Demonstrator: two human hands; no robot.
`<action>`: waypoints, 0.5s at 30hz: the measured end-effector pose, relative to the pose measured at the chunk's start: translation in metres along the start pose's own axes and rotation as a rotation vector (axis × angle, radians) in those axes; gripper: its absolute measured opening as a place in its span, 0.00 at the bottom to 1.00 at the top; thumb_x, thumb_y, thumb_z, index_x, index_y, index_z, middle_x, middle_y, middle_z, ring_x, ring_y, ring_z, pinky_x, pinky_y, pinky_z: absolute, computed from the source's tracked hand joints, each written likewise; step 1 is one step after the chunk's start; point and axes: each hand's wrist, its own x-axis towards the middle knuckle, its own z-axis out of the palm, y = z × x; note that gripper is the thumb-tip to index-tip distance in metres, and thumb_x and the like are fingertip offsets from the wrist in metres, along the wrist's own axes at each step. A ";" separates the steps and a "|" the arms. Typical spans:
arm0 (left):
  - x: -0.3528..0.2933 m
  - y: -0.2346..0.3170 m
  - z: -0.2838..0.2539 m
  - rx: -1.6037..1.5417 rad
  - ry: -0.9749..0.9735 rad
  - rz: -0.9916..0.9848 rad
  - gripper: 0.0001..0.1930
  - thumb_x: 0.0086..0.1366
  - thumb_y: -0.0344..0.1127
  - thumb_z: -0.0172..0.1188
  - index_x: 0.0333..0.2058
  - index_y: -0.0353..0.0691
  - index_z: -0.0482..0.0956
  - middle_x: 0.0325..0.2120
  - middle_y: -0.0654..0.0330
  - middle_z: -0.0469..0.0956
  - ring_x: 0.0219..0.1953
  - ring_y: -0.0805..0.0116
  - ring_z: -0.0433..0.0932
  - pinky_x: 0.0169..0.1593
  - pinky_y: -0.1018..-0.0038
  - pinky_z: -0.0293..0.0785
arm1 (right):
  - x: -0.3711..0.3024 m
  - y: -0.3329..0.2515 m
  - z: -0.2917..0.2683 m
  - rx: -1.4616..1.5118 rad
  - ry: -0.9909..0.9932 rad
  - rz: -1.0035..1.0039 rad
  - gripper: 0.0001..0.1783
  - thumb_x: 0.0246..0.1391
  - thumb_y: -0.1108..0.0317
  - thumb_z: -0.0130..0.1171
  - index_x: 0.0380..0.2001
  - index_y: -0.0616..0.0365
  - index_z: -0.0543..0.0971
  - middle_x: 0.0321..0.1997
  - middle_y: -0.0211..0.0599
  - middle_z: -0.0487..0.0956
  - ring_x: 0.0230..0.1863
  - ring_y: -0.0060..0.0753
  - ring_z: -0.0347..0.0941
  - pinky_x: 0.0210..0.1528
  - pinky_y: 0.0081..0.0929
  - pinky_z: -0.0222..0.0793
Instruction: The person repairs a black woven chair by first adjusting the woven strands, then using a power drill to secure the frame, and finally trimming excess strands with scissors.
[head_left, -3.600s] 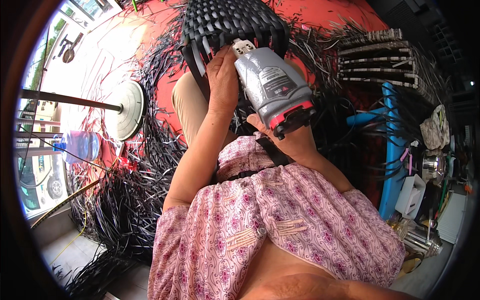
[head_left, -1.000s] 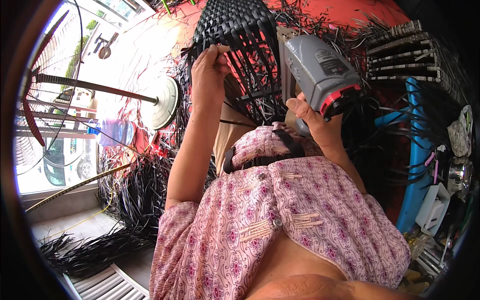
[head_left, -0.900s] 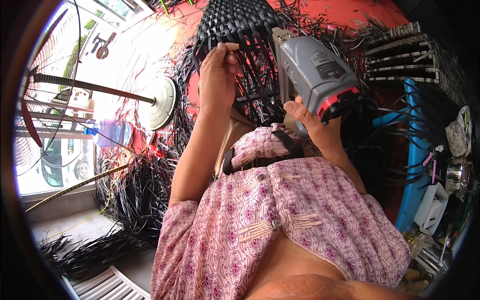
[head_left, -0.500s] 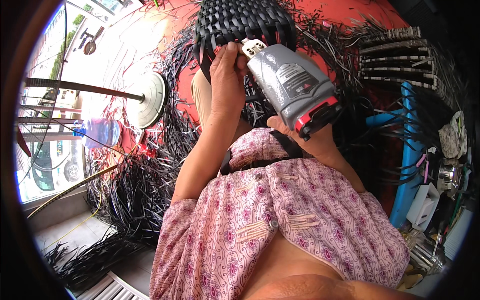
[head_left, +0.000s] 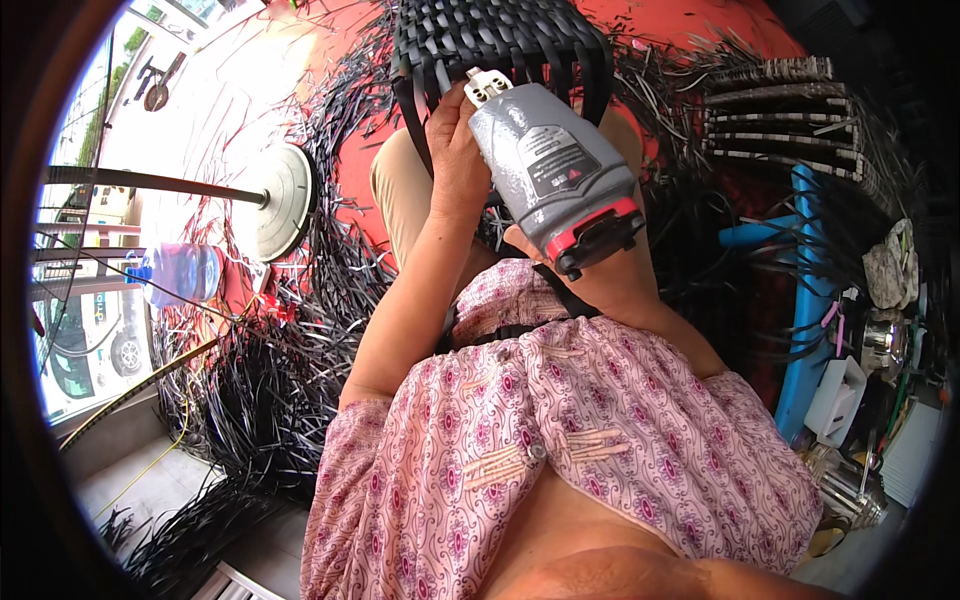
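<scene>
Bent fingers of the left hand (head_left: 458, 165) sit just left of the nose of the grey power tool (head_left: 552, 175), at the near edge of the black woven piece (head_left: 505, 38); the fingertips are partly hidden, so I cannot tell whether they pinch a strip. The right hand (head_left: 590, 278) is closed around the tool from below, its thumb showing beside the tool's body and its other fingers covered by it. The tool points away from the person, red-and-black end nearest the body, its pale nose overlapping the woven piece's edge in this view; whether they touch is unclear. The woven piece is just beyond the tool, loose strip ends hanging toward it. Tan trousers (head_left: 400, 205) show on both sides of the tool, and a pink patterned shirt (head_left: 440, 440) fills the space behind it. Farther left of the tool are a heap of black strips (head_left: 290, 415), a round pale base (head_left: 288, 200) with a dark pole, and a clear bluish bottle (head_left: 188, 275). Well to its right are stacked striped frames (head_left: 782, 142), a blue plastic piece (head_left: 805, 330) and a white container (head_left: 832, 405).
</scene>
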 end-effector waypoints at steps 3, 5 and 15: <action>0.000 0.003 0.004 -0.024 -0.036 -0.004 0.12 0.75 0.35 0.52 0.46 0.33 0.80 0.34 0.64 0.82 0.34 0.79 0.78 0.38 0.81 0.75 | -0.011 0.032 0.017 0.311 0.015 0.105 0.23 0.41 0.78 0.68 0.45 0.58 0.79 0.35 0.36 0.85 0.35 0.25 0.82 0.41 0.25 0.75; -0.001 0.006 0.008 -0.030 -0.053 0.003 0.12 0.75 0.35 0.53 0.45 0.33 0.80 0.34 0.63 0.82 0.34 0.79 0.78 0.38 0.81 0.75 | -0.012 0.036 0.020 0.219 0.028 0.028 0.24 0.41 0.78 0.69 0.45 0.58 0.78 0.35 0.36 0.85 0.35 0.25 0.82 0.41 0.25 0.76; 0.000 0.010 0.008 0.004 -0.063 -0.023 0.11 0.75 0.35 0.53 0.43 0.35 0.81 0.33 0.66 0.82 0.33 0.81 0.78 0.37 0.83 0.74 | -0.005 0.028 0.016 -0.024 0.017 -0.056 0.23 0.41 0.77 0.70 0.45 0.59 0.79 0.35 0.38 0.85 0.36 0.29 0.84 0.40 0.26 0.76</action>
